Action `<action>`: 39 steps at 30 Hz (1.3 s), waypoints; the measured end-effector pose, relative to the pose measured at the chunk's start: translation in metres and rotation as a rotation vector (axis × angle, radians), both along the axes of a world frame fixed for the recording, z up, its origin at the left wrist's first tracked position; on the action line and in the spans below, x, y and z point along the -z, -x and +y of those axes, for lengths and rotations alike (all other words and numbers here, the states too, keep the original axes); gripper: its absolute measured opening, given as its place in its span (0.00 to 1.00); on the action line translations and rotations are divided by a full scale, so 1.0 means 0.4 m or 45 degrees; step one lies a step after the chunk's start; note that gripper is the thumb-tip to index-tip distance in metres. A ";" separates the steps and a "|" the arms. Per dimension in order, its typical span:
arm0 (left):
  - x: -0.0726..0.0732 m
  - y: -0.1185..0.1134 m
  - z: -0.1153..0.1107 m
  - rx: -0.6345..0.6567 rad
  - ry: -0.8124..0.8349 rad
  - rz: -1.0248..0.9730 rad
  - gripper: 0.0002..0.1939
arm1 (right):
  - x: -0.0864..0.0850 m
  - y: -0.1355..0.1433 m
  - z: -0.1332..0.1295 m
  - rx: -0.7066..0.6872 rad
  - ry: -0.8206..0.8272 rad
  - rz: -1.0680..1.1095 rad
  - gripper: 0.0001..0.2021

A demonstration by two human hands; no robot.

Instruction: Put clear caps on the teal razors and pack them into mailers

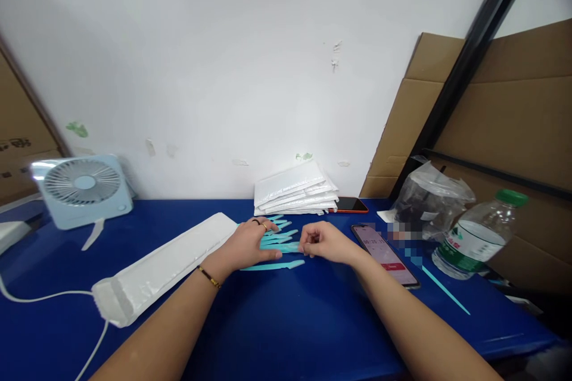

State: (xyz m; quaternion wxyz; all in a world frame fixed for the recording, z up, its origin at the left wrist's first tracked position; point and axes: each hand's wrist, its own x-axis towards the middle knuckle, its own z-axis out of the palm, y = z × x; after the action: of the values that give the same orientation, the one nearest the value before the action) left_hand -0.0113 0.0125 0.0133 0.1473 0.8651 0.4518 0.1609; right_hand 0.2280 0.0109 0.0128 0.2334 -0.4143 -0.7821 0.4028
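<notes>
Several thin turquoise eyebrow razors (277,239) lie side by side in a row on the blue table. Over their left ends rests my left hand (250,243), palm down, fingers spread, with rings and a dark bracelet; it covers part of the row. My right hand (322,241) is closed in a pinch at the right end of one razor near the front of the row. Closer to me, one more razor (273,266) lies apart, touched by neither set of fingertips. Left of my left hand is a long white padded envelope (167,268), set diagonally.
White envelopes (292,189) are stacked against the wall, with a red-edged phone (352,205) beside them. To the right are a lit phone (385,255), a single turquoise stick (447,290), a clear plastic bag (424,199) and a water bottle (478,238). A fan (84,187) stands left.
</notes>
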 end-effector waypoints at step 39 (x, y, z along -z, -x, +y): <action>-0.017 -0.129 -0.111 -0.200 -0.060 -0.342 0.10 | -0.254 0.091 -0.114 -0.076 -0.879 -0.751 0.31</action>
State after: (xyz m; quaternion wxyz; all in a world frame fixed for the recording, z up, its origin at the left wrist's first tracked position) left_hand 0.0403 -0.0319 0.0202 0.1730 0.8010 0.4902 0.2969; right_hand 0.1916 -0.0348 0.1142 0.1132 -0.3865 -0.9152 -0.0101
